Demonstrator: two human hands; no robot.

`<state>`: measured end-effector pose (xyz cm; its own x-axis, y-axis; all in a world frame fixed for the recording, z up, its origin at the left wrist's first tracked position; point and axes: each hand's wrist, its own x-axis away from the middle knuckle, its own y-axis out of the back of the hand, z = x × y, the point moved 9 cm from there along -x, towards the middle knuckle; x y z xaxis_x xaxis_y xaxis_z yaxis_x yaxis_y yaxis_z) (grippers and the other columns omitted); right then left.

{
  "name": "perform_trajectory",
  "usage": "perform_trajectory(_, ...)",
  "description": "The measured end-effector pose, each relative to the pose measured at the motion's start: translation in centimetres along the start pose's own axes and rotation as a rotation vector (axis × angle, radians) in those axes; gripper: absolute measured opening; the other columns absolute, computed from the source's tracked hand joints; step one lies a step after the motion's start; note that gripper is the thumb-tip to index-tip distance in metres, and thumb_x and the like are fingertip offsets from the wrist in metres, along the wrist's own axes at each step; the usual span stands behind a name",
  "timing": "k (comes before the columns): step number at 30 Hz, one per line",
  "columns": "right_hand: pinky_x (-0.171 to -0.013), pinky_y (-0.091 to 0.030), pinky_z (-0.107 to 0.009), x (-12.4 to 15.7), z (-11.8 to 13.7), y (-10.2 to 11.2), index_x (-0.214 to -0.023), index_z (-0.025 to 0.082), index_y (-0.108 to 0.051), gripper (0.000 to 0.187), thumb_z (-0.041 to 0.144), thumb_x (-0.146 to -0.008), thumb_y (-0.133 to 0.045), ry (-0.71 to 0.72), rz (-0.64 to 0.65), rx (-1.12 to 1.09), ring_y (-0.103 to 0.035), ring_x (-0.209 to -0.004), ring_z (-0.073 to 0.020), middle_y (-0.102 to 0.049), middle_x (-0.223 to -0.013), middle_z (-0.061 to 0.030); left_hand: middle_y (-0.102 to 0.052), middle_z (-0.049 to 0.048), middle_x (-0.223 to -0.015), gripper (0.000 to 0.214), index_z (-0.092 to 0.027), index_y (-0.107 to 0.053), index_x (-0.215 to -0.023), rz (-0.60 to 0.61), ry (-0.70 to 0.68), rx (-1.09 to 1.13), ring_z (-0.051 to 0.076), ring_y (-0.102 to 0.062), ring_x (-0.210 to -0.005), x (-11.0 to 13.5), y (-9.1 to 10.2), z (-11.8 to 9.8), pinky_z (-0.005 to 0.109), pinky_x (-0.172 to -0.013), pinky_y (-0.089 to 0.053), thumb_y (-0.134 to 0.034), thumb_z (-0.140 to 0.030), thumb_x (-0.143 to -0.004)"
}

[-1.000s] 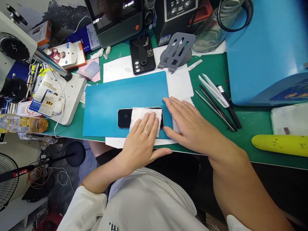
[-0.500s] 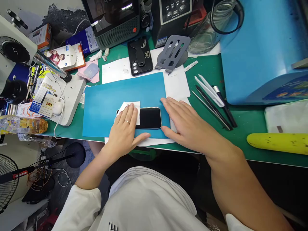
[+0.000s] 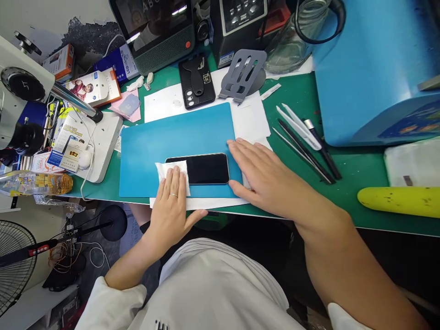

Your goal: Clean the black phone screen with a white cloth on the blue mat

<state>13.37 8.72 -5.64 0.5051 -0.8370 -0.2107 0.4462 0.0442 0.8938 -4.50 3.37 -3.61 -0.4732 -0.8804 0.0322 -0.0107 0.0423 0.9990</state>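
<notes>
A phone (image 3: 208,168) with a dark screen lies flat, face up, on a blue mat (image 3: 178,133). My left hand (image 3: 171,201) rests with stretched fingers on a white wipe (image 3: 173,175), its thumb spread to the side. That wipe covers the phone's left end at the lower corner and hangs over onto the mat. At the phone's right end, my right hand (image 3: 261,176) is spread open, with thumb and fingertips at the edge; whether it touches the phone I cannot tell.
White tweezers (image 3: 299,128) and dark pen-like tools (image 3: 321,149) lie right of my right hand. A black phone case (image 3: 197,81) and a grey phone stand (image 3: 243,75) are behind the mat. A microscope base (image 3: 106,142) and a bottle (image 3: 37,183) stand left.
My left hand has slid the wipe left and toward me, uncovering more of the screen. My right hand has stayed by the phone's right end. The view has shifted slightly.
</notes>
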Motion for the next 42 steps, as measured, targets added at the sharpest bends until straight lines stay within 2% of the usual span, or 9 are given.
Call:
perform_trajectory(4, -0.127, -0.036, -0.061, 0.0, 0.0, 0.1, -0.172, 0.009, -0.009, 0.08, 0.034, -0.106, -0.047, 0.009, -0.023, 0.014, -0.037, -0.159, -0.0382, -0.04, -0.17, -0.024, -0.027, 0.0307, -0.173, 0.099, 0.005, -0.022, -0.165, -0.024, -0.045, -0.024, 0.041, -0.022, -0.165, -1.8, -0.3, -2.6, 0.055, -0.13, -0.031, -0.031, -0.074, -0.106)
perform_trajectory(7, -0.126, -0.038, -0.061, -0.1, 0.2, 0.3, -0.171, 0.007, -0.014, 0.078, 0.034, -0.106, -0.047, 0.025, -0.048, 0.015, -0.041, -0.158, -0.0384, -0.043, -0.168, -0.0259, -0.032, 0.0313, -0.171, 0.099, 0.006, -0.031, -0.161, -0.036, -0.084, -0.019, 0.04, -0.037, -0.16, -3.5, -0.5, -4.5, 0.049, -0.124, -0.038, -0.03, -0.075, -0.106)
perform_trajectory(11, -0.126, -0.038, -0.061, -0.1, 0.2, 0.3, -0.17, 0.006, -0.018, 0.075, 0.033, -0.106, -0.047, 0.027, -0.061, 0.007, -0.041, -0.158, -0.0384, -0.044, -0.167, -0.0266, -0.036, 0.0317, -0.169, 0.098, 0.005, -0.035, -0.16, -0.059, -0.136, -0.027, 0.039, -0.047, -0.152, -4.8, -0.5, -5.8, 0.048, -0.119, -0.042, -0.032, -0.076, -0.105)
perform_trajectory(15, -0.126, -0.039, -0.06, -0.1, 0.1, 0.4, -0.169, 0.004, -0.022, 0.073, 0.035, -0.107, -0.046, 0.025, -0.057, 0.009, -0.041, -0.158, -0.038, -0.044, -0.167, -0.0269, -0.037, 0.032, -0.168, 0.101, 0.004, -0.037, -0.159, -0.049, -0.157, -0.046, 0.042, -0.049, -0.149, -4.4, -0.2, -4.7, 0.05, -0.118, -0.043, -0.033, -0.079, -0.102)
perform_trajectory(20, -0.128, -0.037, -0.06, -0.1, -0.1, 0.2, -0.17, 0.006, -0.019, 0.074, 0.036, -0.108, -0.046, 0.003, -0.028, -0.009, -0.038, -0.159, -0.0371, -0.041, -0.17, -0.0249, -0.036, 0.0335, -0.168, 0.106, 0.003, -0.031, -0.162, -0.033, -0.066, -0.042, 0.044, -0.04, -0.156, -2.6, 0.0, -1.4, 0.056, -0.121, -0.041, -0.034, -0.082, -0.099)
perform_trajectory(23, -0.128, -0.036, -0.06, -0.1, -0.1, 0.2, -0.171, 0.009, -0.014, 0.077, 0.035, -0.107, -0.047, 0.0, -0.027, -0.01, -0.038, -0.16, -0.0367, -0.04, -0.17, -0.0239, -0.037, 0.0343, -0.167, 0.108, 0.002, -0.025, -0.165, -0.048, -0.02, -0.053, 0.045, -0.04, -0.156, -1.2, 0.3, -0.3, 0.058, -0.121, -0.041, -0.036, -0.082, -0.099)
perform_trajectory(29, -0.127, -0.038, -0.06, 0.0, 0.1, 0.2, -0.172, 0.009, -0.013, 0.077, 0.035, -0.107, -0.047, 0.004, -0.012, -0.005, -0.038, -0.159, -0.0372, -0.041, -0.17, -0.025, -0.043, 0.0308, -0.165, 0.101, -0.002, -0.024, -0.167, -0.077, 0.021, -0.068, 0.043, -0.044, -0.154, 1.0, 1.3, -0.4, 0.059, -0.122, -0.041, -0.044, -0.076, -0.101)
perform_trajectory(37, -0.127, -0.037, -0.062, 0.0, -0.1, 0.1, -0.172, 0.011, -0.011, 0.078, 0.036, -0.107, -0.047, -0.01, -0.012, -0.009, -0.037, -0.159, -0.0377, -0.04, -0.17, -0.0238, -0.055, 0.0291, -0.157, 0.097, -0.002, -0.046, -0.154, -0.162, -0.018, -0.038, 0.041, -0.053, -0.148, -0.5, 2.6, -0.3, 0.059, -0.125, -0.041, -0.043, -0.081, -0.099)
perform_trajectory(42, -0.127, -0.038, -0.06, 0.0, 0.0, 0.1, -0.172, 0.01, -0.013, 0.077, 0.035, -0.107, -0.046, 0.005, -0.003, 0.0, -0.038, -0.16, -0.0369, -0.039, -0.171, -0.0239, -0.061, 0.0275, -0.152, 0.09, -0.004, -0.052, -0.149, -0.186, 0.011, -0.005, 0.04, -0.058, -0.144, -0.3, 3.3, -0.4, 0.058, -0.123, -0.045, -0.054, -0.078, -0.097)
